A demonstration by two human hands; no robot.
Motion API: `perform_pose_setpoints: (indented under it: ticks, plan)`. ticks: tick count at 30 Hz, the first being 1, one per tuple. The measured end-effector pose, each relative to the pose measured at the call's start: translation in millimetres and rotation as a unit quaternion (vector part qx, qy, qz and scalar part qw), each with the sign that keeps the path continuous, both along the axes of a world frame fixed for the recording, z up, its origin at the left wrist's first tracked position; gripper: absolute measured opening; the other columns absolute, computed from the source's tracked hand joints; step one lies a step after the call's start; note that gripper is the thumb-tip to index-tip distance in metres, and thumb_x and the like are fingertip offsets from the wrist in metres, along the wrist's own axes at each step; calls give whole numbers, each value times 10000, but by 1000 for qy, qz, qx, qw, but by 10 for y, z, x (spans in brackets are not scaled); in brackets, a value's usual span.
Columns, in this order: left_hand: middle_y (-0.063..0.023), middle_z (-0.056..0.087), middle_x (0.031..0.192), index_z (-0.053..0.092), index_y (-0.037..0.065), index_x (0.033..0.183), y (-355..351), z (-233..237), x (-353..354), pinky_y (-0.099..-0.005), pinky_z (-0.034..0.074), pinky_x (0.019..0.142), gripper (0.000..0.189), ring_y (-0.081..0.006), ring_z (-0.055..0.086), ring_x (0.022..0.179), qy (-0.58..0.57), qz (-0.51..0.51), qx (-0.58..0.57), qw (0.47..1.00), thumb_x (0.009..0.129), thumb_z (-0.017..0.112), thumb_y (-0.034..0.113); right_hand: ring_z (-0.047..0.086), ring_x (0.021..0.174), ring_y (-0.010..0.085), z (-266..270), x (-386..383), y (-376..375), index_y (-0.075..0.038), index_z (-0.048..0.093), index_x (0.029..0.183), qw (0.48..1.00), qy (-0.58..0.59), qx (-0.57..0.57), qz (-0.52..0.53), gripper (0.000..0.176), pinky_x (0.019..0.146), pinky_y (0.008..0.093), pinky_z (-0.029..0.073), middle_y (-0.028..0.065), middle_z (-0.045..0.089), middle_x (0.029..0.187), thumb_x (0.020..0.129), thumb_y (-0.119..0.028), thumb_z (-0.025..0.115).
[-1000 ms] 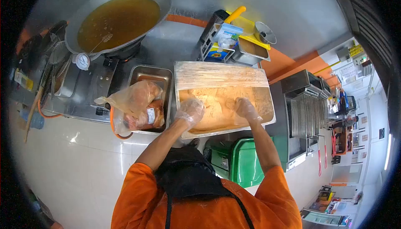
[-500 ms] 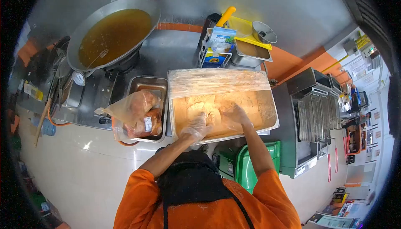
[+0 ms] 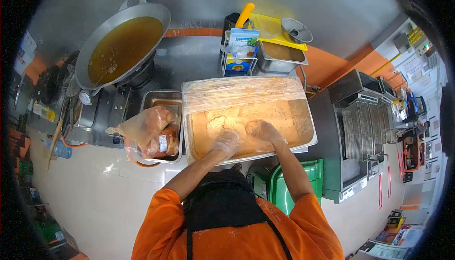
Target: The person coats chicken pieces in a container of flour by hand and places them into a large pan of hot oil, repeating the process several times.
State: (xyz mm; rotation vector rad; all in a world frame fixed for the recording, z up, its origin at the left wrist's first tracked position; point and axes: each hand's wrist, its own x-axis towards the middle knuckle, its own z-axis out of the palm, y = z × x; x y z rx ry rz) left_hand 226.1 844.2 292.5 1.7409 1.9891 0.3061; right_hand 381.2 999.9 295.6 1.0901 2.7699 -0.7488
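Note:
A large metal pan (image 3: 186,139) sits in front of me, filled with pale orange breading flour (image 3: 218,121). Clear plastic wrap (image 3: 241,94) covers its far part. My left hand (image 3: 226,141), in a clear plastic glove, is down in the flour near the pan's front side; its fingers are blurred and partly covered. My right hand (image 3: 266,133), gloved likewise, is to the right with fingers curled into the flour around a lump that I cannot make out. Left of the pan, a smaller metal tray (image 3: 176,103) holds bagged raw meat (image 3: 159,122).
A wide wok of oil (image 3: 125,46) with a dial thermometer (image 3: 85,97) stands back left. Behind the pan are a wire rack of packets (image 3: 239,61) and a steel container (image 3: 283,54). Fryer baskets (image 3: 362,129) are at right; a green bin (image 3: 298,184) stands below.
My left hand has drawn slightly nearer to me, and its fingers look more curled. My right hand has moved slightly left and curled inward. The whole view has shifted a little.

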Motion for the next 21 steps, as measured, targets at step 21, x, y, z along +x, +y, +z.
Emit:
perform_pose_setpoints:
  ticks: [21]
  plan:
    - [-126,568,589,595,-17,690,108,1156,-563,-389,461,523,224,-201,575,532,-218,162,-73,960,755,585,197,618,765,405,472,338,227,1,625,785,983,80,160,-30,270,706,446,495,248,624,767,816,-260,559]
